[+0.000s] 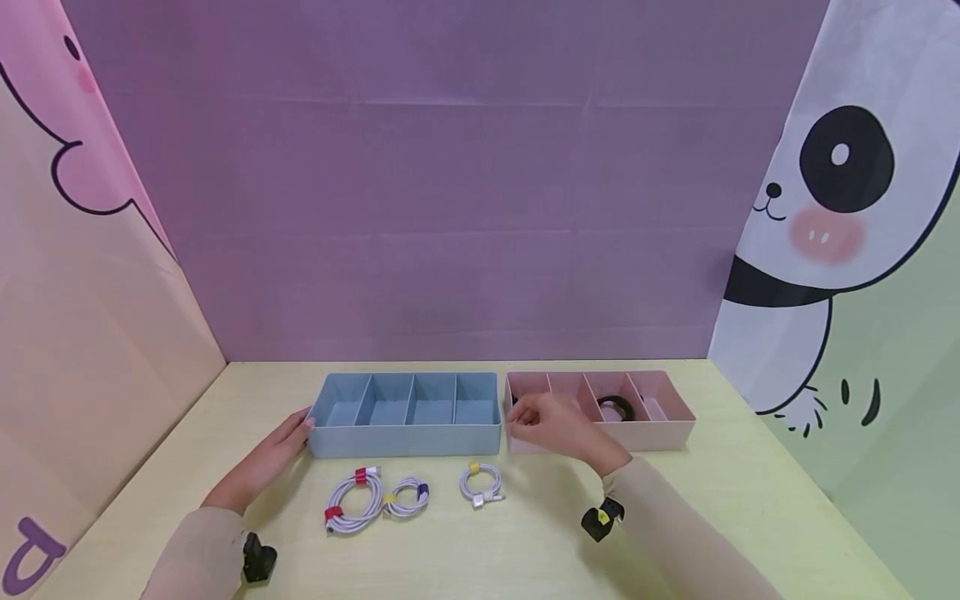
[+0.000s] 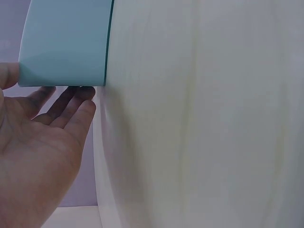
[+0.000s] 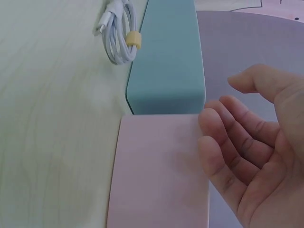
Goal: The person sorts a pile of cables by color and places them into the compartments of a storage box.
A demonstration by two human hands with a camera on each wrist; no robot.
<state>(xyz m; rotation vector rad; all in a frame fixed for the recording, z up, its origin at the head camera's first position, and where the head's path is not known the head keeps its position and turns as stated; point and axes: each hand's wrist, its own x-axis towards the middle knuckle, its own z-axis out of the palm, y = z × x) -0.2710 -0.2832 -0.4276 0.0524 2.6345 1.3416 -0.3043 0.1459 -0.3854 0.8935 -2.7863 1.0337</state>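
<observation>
My left hand [image 1: 279,450] grips the left end of a blue divided box [image 1: 405,442], thumb at the rim and fingers against the outside of the end wall [image 2: 66,47]. Over the left part of a pink divided box [image 1: 615,437] hovers my right hand [image 1: 558,425]. Its fingers are loosely bent and the thumb stands apart, with nothing visible between them in the right wrist view. A coiled black cable [image 1: 627,406] lies in one pink compartment. Something dark peeks out in the leftmost one, mostly hidden by my hand.
In front of the blue box lie three coiled white cables: one with red ties [image 1: 360,525], one with yellow and purple ties [image 1: 411,510], one with a yellow tie [image 1: 491,473]. A purple backdrop [image 1: 465,250] and printed side panels surround the table [image 1: 450,567].
</observation>
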